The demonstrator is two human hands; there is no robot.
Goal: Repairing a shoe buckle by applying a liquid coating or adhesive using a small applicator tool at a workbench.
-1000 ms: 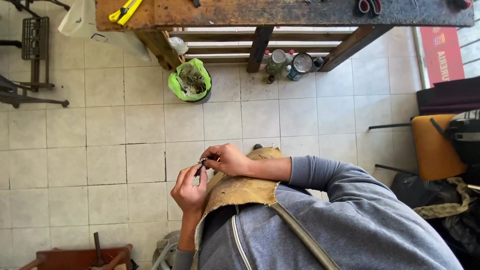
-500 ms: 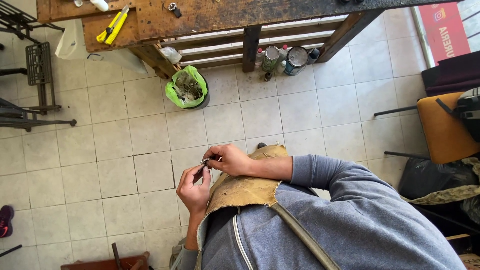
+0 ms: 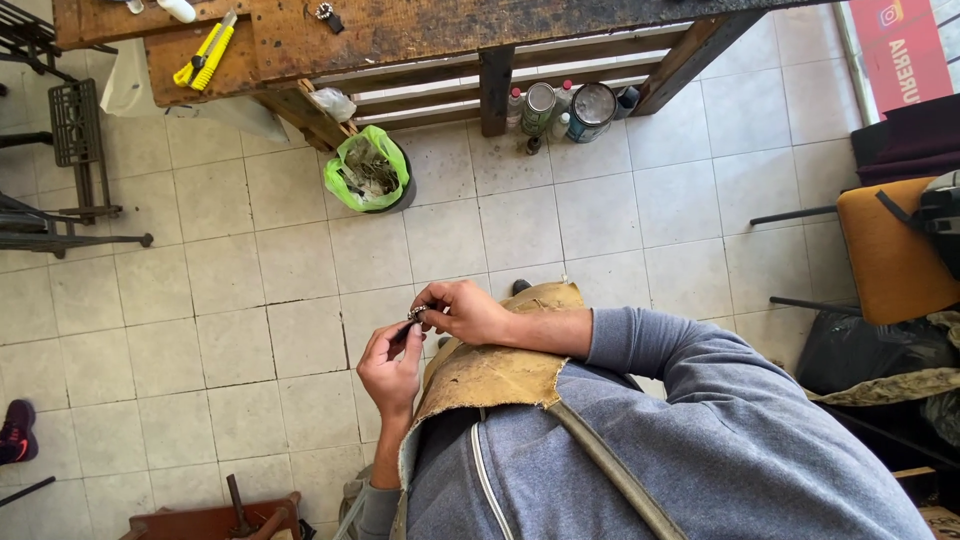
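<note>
The two hands are meeting over the lap, fingertips all but touching; the left hand (image 3: 390, 365) is closing round a slim dark tool (image 3: 402, 336), gripping its handle in the fist with the tip pointing up toward the other hand; the right hand (image 3: 470, 312) is pinching a small metal piece (image 3: 416, 313) between thumb and fingertips, right where the tool's tip is arriving (the piece is too small to say just what it is). To my judgement the step is fine work of the tool on that piece, and doing it well is asking for the pinch to be staying firm, the wrists to be bracing against the tan leather apron (image 3: 490, 375) just under them, and the tool to be pressing along its own line, not sideways, lest it slip toward the fingers. Behind the right wrist the grey sleeve (image 3: 700, 360) is running back to the body; beyond the hands the pale tiled floor (image 3: 250, 330) is spreading out, with a bin lined in green plastic (image 3: 367, 172) well ahead of them; farther still, tins and bottles (image 3: 565, 108) are standing under a worn wooden bench (image 3: 420, 30), on which a yellow-handled tool (image 3: 205, 55) is lying; an orange chair (image 3: 890, 250) is standing far off to the right.
</note>
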